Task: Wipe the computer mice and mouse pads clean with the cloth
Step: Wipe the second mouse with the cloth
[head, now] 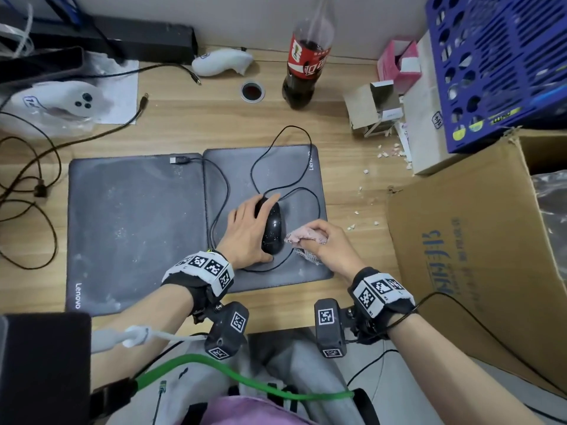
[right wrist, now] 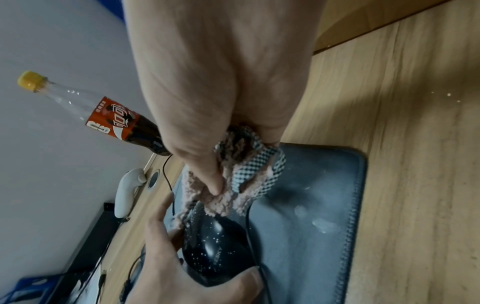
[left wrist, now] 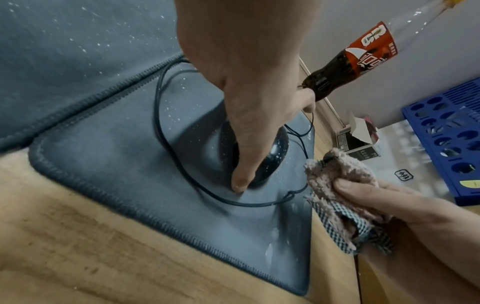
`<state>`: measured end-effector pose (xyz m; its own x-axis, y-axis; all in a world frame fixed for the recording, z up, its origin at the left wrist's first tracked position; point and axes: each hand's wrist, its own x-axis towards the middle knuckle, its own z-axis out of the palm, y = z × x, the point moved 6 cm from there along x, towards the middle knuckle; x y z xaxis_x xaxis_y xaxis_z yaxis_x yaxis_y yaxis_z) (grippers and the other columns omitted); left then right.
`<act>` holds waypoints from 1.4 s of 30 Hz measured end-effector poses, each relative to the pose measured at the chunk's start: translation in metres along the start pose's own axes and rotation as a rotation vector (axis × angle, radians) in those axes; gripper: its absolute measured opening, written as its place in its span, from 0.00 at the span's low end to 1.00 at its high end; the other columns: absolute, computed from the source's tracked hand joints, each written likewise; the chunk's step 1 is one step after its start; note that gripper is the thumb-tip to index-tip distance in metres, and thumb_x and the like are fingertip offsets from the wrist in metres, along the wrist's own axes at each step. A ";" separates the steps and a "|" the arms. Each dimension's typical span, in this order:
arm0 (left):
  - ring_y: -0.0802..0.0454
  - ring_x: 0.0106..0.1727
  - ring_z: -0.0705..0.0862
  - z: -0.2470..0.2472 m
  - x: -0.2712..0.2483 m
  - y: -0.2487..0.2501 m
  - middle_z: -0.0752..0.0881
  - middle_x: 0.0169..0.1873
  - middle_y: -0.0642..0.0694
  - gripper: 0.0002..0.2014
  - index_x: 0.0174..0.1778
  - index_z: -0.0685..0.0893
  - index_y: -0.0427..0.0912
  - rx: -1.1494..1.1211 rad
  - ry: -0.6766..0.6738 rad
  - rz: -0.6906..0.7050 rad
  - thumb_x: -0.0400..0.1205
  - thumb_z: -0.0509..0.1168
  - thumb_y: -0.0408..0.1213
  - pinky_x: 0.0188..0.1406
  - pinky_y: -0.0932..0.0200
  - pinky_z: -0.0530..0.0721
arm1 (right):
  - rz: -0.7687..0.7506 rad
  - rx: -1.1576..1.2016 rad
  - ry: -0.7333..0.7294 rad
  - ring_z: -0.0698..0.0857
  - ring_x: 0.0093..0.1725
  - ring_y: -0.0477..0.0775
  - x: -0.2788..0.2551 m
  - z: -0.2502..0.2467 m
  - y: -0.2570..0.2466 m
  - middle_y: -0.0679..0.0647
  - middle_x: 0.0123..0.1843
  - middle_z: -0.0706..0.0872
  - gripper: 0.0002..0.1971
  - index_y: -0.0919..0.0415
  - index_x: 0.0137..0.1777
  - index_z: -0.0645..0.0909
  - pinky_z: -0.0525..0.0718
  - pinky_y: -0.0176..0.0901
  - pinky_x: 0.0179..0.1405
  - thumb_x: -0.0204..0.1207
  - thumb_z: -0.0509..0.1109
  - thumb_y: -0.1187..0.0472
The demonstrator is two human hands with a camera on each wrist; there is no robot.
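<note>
A black wired mouse speckled with white dust lies on the right grey mouse pad. My left hand grips the mouse, thumb at its near end and fingers over its left side and front. My right hand pinches a bunched pink cloth with a checked backing, held just right of the mouse. In the right wrist view the cloth touches the mouse near its front. A second, larger dusty grey pad lies to the left. The mouse cable loops over the right pad.
A cola bottle stands behind the pads. Two white controllers and loose cables lie at the back and left. A cardboard box, blue crate and small cartons crowd the right, with white crumbs nearby.
</note>
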<state>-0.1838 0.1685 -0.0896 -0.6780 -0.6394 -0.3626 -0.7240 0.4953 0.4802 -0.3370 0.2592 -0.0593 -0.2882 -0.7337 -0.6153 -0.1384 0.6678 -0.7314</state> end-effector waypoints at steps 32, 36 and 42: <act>0.47 0.67 0.67 -0.110 -0.079 -0.039 0.71 0.65 0.44 0.50 0.69 0.61 0.50 -0.283 0.213 0.190 0.53 0.80 0.45 0.69 0.61 0.65 | -0.205 -0.077 0.061 0.81 0.35 0.44 0.012 0.081 -0.127 0.46 0.36 0.85 0.07 0.52 0.43 0.82 0.78 0.33 0.35 0.71 0.77 0.62; 0.47 0.70 0.65 -0.115 -0.082 -0.042 0.69 0.68 0.44 0.54 0.75 0.62 0.40 -0.279 0.178 0.205 0.55 0.84 0.44 0.70 0.64 0.62 | -0.201 -0.101 0.109 0.80 0.35 0.43 0.010 0.080 -0.137 0.45 0.37 0.83 0.07 0.57 0.49 0.82 0.74 0.24 0.29 0.74 0.75 0.61; 0.49 0.70 0.67 -0.122 -0.076 -0.048 0.68 0.66 0.51 0.56 0.77 0.57 0.49 -0.417 0.146 0.107 0.56 0.83 0.44 0.68 0.57 0.70 | -0.213 0.032 -0.034 0.79 0.32 0.40 -0.013 0.094 -0.143 0.49 0.37 0.83 0.09 0.63 0.49 0.80 0.77 0.28 0.32 0.73 0.75 0.69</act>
<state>-0.0816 0.1212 0.0126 -0.6996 -0.6886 -0.1907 -0.5170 0.3035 0.8004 -0.2247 0.1611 0.0255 -0.2238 -0.8617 -0.4554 -0.1626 0.4937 -0.8543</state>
